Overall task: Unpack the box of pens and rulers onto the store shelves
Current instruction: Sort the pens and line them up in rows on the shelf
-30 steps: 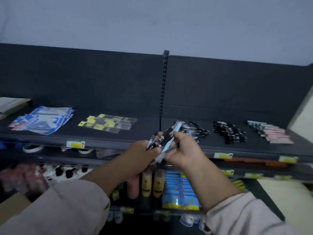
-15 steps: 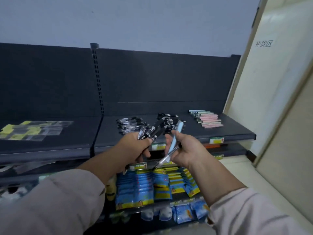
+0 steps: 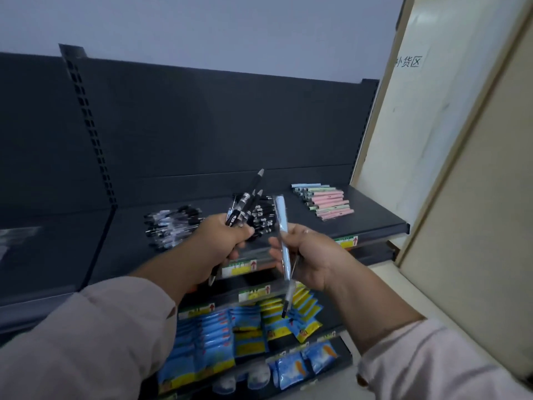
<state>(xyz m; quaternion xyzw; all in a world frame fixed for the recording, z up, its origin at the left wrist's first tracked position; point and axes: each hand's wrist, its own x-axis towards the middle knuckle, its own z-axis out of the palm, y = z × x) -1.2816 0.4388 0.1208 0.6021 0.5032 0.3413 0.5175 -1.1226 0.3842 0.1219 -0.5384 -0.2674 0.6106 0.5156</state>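
My left hand (image 3: 219,241) grips a bunch of black pens (image 3: 245,206), their tips fanning up and to the right. Beside it, my right hand (image 3: 308,255) holds a light-blue pen (image 3: 282,226) upright together with a thin clear pen whose tip hangs down below the hand. Both hands hover in front of the dark top shelf (image 3: 375,223). On that shelf lie a pile of clear-and-black pens (image 3: 170,226), a pile of black pens (image 3: 264,217) partly hidden behind my hands, and a row of pink and green pens (image 3: 326,202) at the right.
Below the top shelf hang yellow price tags (image 3: 239,268) and rows of blue-and-yellow packets (image 3: 230,336). A perforated upright (image 3: 89,125) divides the dark back panel. A cream door or panel (image 3: 450,168) stands close on the right.
The view has swung right along the shelf. My hands have drawn apart: the left keeps the black pens, the right now holds the light-blue pen and a clear pen away from the bunch.
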